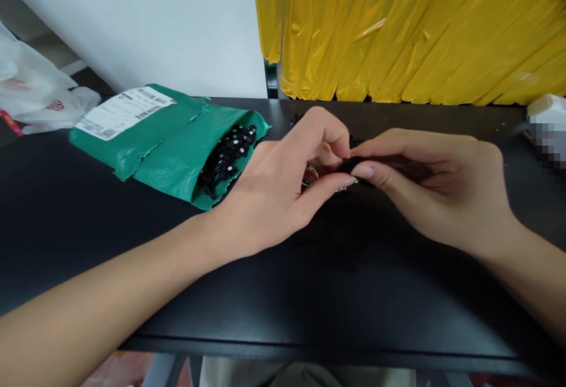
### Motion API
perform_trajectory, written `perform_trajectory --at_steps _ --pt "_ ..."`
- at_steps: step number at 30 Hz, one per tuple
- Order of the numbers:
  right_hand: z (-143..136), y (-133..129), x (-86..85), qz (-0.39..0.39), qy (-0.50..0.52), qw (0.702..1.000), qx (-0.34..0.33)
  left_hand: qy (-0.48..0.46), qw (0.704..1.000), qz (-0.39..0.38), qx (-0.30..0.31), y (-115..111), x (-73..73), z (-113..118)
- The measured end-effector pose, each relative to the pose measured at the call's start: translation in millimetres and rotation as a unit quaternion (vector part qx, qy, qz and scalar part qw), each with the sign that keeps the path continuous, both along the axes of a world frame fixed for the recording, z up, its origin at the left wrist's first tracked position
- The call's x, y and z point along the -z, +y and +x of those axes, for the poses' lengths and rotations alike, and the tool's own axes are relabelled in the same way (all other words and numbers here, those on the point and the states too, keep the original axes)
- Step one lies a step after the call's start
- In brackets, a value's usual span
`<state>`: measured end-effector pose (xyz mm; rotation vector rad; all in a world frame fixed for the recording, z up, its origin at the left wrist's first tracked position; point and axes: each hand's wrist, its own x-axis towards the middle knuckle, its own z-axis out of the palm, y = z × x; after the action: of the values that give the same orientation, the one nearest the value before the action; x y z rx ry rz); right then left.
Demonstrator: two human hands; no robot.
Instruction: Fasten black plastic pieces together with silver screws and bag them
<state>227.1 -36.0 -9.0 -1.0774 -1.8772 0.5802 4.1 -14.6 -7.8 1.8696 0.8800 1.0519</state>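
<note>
Over the black table, my left hand and my right hand meet fingertip to fingertip. Both pinch a small black item, mostly hidden by the fingers. A beaded silvery piece shows between the fingers of my left hand. Behind my left hand lie more small black pieces, partly covered. A torn-open green plastic mailer with a white label rests left of my left hand; its mouth faces right and shows many black pieces with shiny round dots.
A white plastic bag sits at the far left. Yellow plastic sheeting hangs behind the table, beside a white panel. A whitish object, partly pixelated, is at the right edge.
</note>
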Motion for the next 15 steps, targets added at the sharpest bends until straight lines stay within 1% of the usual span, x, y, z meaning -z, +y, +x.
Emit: perform_trajectory --at_steps 2,3,6,8,10,11,13,15 --pt "1.5 -1.0 0.1 0.017 -0.002 1.000 -0.010 -0.062 0.991 -0.115 0.033 2.1 -2.5 2.0" --pt "1.6 -1.9 0.3 0.027 0.008 1.000 -0.009 -0.099 0.977 -0.179 0.053 3.6 -3.4 3.0" --pt "0.6 -5.5 1.8 0.065 0.035 0.997 0.010 -0.193 0.916 -0.335 0.111 7.6 -4.7 4.1" --pt "-0.1 -7.4 2.8 0.090 0.034 0.995 0.014 -0.198 0.878 -0.409 0.151 8.9 -5.1 2.5" --pt "0.0 -8.1 2.5 0.119 0.021 0.993 0.003 -0.166 0.853 -0.454 0.199 9.3 -6.1 -0.9" --pt "0.4 -7.9 1.6 0.139 0.014 0.990 -0.007 -0.148 0.847 -0.461 0.219 9.4 -6.9 -3.0" --pt "1.7 -7.0 -1.3 0.180 -0.002 0.983 -0.026 -0.122 0.847 -0.455 0.246 9.8 -9.0 -7.0" --pt "3.6 -5.6 -4.3 0.206 -0.016 0.978 -0.036 -0.103 0.858 -0.435 0.252 10.5 -11.3 -9.8"
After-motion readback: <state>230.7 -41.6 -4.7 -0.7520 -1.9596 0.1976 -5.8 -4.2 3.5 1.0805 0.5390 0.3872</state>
